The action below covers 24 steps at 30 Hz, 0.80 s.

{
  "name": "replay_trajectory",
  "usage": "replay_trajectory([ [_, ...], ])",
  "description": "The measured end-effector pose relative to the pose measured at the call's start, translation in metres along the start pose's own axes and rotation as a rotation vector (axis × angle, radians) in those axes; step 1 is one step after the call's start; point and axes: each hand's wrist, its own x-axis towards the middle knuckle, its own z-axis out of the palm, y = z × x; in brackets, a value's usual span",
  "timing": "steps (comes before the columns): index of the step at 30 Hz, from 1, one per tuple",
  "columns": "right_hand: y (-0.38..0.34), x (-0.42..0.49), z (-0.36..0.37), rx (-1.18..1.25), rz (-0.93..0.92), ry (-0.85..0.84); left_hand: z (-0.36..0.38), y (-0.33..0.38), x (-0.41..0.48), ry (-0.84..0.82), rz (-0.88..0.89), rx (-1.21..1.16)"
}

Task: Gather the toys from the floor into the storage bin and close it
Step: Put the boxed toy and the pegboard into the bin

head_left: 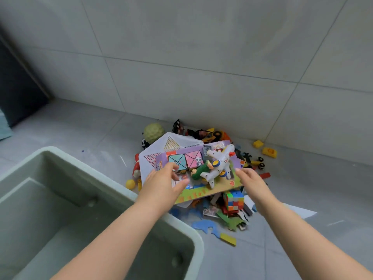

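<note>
A pile of toys lies on the grey tile floor against the wall. On top, a colourful flat board (212,190) carries a white toy airplane (219,165), a green figure (199,170) and a purple box with pink and teal cubes (185,159), over a white mesh basket (161,150). My left hand (165,182) reaches over the board's left end, fingers and thumb spread, gripping nothing. My right hand (252,182) is at the board's right edge with straight fingers. The pale green storage bin (60,152) stands open at lower left, with nothing visible inside.
Around the pile lie a green bumpy ball (153,132), a colour cube (234,201), yellow blocks (269,152), a yellow flat block (228,239), blue foam pieces (203,226) and orange toy vehicles (216,136). The tiled wall stands behind. A dark cushion (18,87) leans at far left.
</note>
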Motion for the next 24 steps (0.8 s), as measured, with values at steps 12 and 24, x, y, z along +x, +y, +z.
replay_trajectory([
  [12,0.033,0.105,-0.001,-0.080,0.140,-0.106,0.062,-0.039,0.124,-0.047,-0.708,-0.371],
  [24,0.020,0.125,0.025,-0.115,0.047,0.009,0.087,-0.047,0.141,-0.060,-0.767,-0.404],
])
